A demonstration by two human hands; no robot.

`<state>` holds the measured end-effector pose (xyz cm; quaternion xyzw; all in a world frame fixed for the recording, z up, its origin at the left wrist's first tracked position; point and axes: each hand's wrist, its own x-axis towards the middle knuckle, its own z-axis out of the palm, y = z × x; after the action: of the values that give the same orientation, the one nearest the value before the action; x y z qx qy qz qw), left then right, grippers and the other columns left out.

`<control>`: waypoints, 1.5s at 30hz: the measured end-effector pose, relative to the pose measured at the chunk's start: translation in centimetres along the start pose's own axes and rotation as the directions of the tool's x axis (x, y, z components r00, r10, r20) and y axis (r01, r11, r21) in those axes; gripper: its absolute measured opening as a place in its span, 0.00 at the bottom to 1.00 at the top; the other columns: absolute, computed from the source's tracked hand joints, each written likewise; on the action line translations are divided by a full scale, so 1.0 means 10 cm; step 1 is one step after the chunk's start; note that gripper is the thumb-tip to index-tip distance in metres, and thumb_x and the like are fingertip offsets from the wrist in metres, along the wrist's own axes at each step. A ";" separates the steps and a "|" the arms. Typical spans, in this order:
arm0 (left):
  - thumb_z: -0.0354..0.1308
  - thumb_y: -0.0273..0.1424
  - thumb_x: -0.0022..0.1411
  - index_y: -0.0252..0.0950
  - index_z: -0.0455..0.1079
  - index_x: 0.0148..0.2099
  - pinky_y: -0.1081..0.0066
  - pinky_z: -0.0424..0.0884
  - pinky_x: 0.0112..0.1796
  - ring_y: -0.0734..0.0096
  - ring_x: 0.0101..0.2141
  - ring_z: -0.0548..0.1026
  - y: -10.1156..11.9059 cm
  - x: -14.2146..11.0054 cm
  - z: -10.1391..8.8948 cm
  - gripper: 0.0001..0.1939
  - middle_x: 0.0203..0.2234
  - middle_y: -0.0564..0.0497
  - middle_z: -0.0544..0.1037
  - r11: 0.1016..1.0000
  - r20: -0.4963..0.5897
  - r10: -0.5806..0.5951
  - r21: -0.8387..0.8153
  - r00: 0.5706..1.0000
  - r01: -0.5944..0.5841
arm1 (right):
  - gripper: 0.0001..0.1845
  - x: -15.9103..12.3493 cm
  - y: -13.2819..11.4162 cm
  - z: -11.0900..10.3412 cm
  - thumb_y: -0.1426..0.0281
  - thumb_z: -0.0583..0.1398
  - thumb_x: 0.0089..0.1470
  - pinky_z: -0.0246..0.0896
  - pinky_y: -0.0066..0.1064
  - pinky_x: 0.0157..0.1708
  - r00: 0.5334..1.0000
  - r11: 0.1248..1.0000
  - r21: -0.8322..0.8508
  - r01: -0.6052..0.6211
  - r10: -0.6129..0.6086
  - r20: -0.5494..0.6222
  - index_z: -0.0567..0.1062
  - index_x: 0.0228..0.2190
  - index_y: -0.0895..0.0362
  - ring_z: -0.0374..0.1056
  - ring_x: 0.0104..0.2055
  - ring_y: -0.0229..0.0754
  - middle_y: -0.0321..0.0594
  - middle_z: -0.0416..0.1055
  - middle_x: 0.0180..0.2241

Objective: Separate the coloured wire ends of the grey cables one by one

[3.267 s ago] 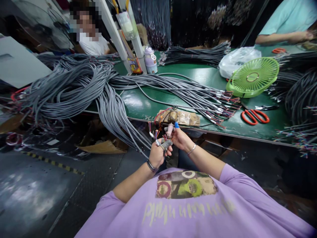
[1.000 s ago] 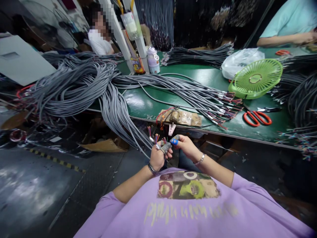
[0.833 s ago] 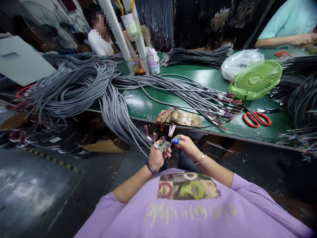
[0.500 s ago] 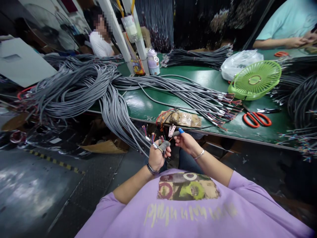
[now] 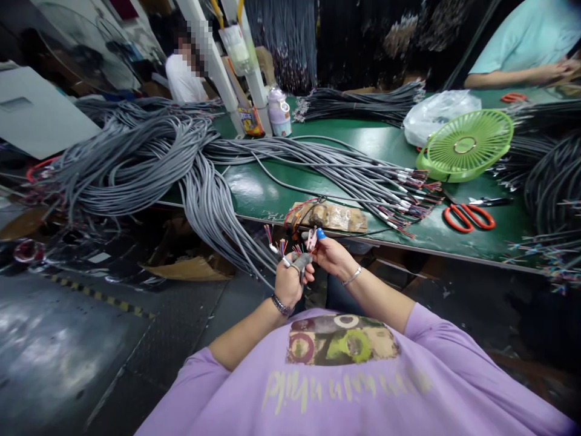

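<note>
My left hand [image 5: 288, 283], with grey covering on a finger or thumb, is closed round the ends of grey cables [image 5: 247, 245]. Stripped coloured wires [image 5: 282, 247] fan out above its fingers. Close beside it, my right hand [image 5: 334, 257] is pinched, with a blue cover on one fingertip. What sits between its fingertips is too small to make out. A pale pink clip [image 5: 311, 240] shows right at those fingertips, in front of the table edge. Behind it, a taped block on a board [image 5: 333, 217] with red and black leads lies at the edge.
More grey cables [image 5: 318, 160] lie across the green table [image 5: 376, 142], their coils [image 5: 136, 163] heaped at left. Orange-handled scissors [image 5: 469, 218], a green fan [image 5: 467, 145], a plastic bag [image 5: 436, 112] and a bottle [image 5: 279, 113] stand or lie there. Two co-workers sit beyond.
My right hand has moved left, closer to my left hand and the pink clip. My left hand keeps its hold on the cables.
</note>
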<state>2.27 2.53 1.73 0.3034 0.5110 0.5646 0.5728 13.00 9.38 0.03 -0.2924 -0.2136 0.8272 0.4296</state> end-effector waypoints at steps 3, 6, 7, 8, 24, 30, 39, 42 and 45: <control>0.62 0.42 0.48 0.34 0.65 0.27 0.80 0.52 0.12 0.79 0.12 0.67 -0.01 -0.01 0.00 0.17 0.14 0.55 0.71 1.000 0.012 -0.007 0.021 1.000 0.007 | 0.22 0.00 0.01 0.00 0.50 0.59 0.51 0.61 0.25 0.24 1.000 0.999 -0.032 0.019 -0.018 0.014 0.75 0.31 0.58 0.63 0.24 0.34 0.36 0.69 0.23; 0.62 0.42 0.49 0.34 0.65 0.27 0.80 0.52 0.13 0.79 0.12 0.67 -0.01 -0.04 -0.01 0.17 0.14 0.55 0.71 0.999 0.030 0.010 0.035 1.000 -0.011 | 0.24 -0.05 0.02 -0.03 0.48 0.57 0.51 0.62 0.25 0.24 1.000 1.000 -0.017 -0.021 0.021 0.015 0.74 0.29 0.58 0.63 0.23 0.33 0.36 0.68 0.22; 0.62 0.42 0.50 0.34 0.65 0.27 0.79 0.52 0.13 0.79 0.12 0.67 -0.02 -0.06 -0.02 0.17 0.14 0.55 0.71 0.999 0.036 0.018 0.043 0.999 -0.020 | 0.25 -0.08 0.02 -0.05 0.48 0.56 0.51 0.62 0.25 0.25 0.999 0.999 -0.014 -0.044 0.044 0.011 0.73 0.28 0.58 0.63 0.23 0.33 0.36 0.69 0.23; 0.61 0.42 0.50 0.34 0.65 0.27 0.79 0.53 0.13 0.79 0.12 0.67 -0.03 -0.07 -0.04 0.17 0.14 0.55 0.71 0.998 0.042 0.025 0.052 0.999 -0.027 | 0.25 -0.11 0.02 -0.08 0.48 0.56 0.51 0.63 0.25 0.25 0.998 0.998 -0.022 -0.066 0.066 0.008 0.73 0.27 0.58 0.64 0.23 0.33 0.37 0.69 0.23; 0.62 0.41 0.50 0.34 0.65 0.26 0.79 0.54 0.13 0.80 0.12 0.67 -0.11 -0.13 -0.12 0.16 0.14 0.55 0.72 0.987 0.116 0.002 0.160 0.993 -0.021 | 0.17 -0.36 0.03 -0.06 0.61 0.68 0.38 0.55 0.24 0.23 0.996 0.890 -0.450 0.076 -0.045 0.078 0.70 0.23 0.60 0.57 0.20 0.30 0.30 0.64 0.17; 0.62 0.41 0.49 0.33 0.66 0.25 0.79 0.54 0.13 0.80 0.12 0.67 -0.11 -0.14 -0.15 0.16 0.14 0.54 0.72 0.988 0.112 -0.001 0.153 0.994 -0.016 | 0.18 -0.36 0.09 -0.10 0.59 0.68 0.38 0.55 0.25 0.22 0.994 0.876 -0.470 0.109 -0.099 0.047 0.71 0.23 0.60 0.57 0.20 0.30 0.31 0.65 0.18; 0.62 0.40 0.50 0.34 0.67 0.27 0.79 0.53 0.13 0.80 0.12 0.66 0.04 -0.12 -0.10 0.14 0.15 0.54 0.72 0.998 0.078 0.041 0.032 0.996 -0.044 | 0.22 -0.22 0.02 -0.18 0.52 0.64 0.43 0.61 0.25 0.22 0.992 0.971 -0.239 0.002 -0.032 -0.120 0.70 0.23 0.58 0.57 0.19 0.29 0.33 0.66 0.20; 0.62 0.39 0.50 0.34 0.67 0.26 0.80 0.53 0.13 0.80 0.12 0.66 0.07 -0.11 -0.06 0.13 0.14 0.54 0.72 0.999 0.098 0.036 0.026 0.995 -0.039 | 0.24 -0.12 -0.06 -0.10 0.49 0.57 0.51 0.62 0.25 0.22 0.994 0.983 -0.161 -0.089 0.078 -0.075 0.73 0.28 0.59 0.61 0.21 0.32 0.38 0.70 0.23; 0.62 0.38 0.49 0.34 0.66 0.26 0.80 0.54 0.13 0.80 0.12 0.66 0.08 -0.08 -0.03 0.13 0.14 0.54 0.72 0.999 0.109 0.014 0.028 0.994 -0.017 | 0.23 -0.05 -0.10 -0.04 0.51 0.56 0.53 0.62 0.25 0.23 0.998 0.987 -0.144 -0.069 0.069 -0.007 0.74 0.29 0.59 0.63 0.22 0.33 0.37 0.69 0.22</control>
<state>1.85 1.82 2.58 0.3458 0.4846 0.5442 0.5911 14.05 9.50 0.49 -0.3307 -0.2621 0.8237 0.3788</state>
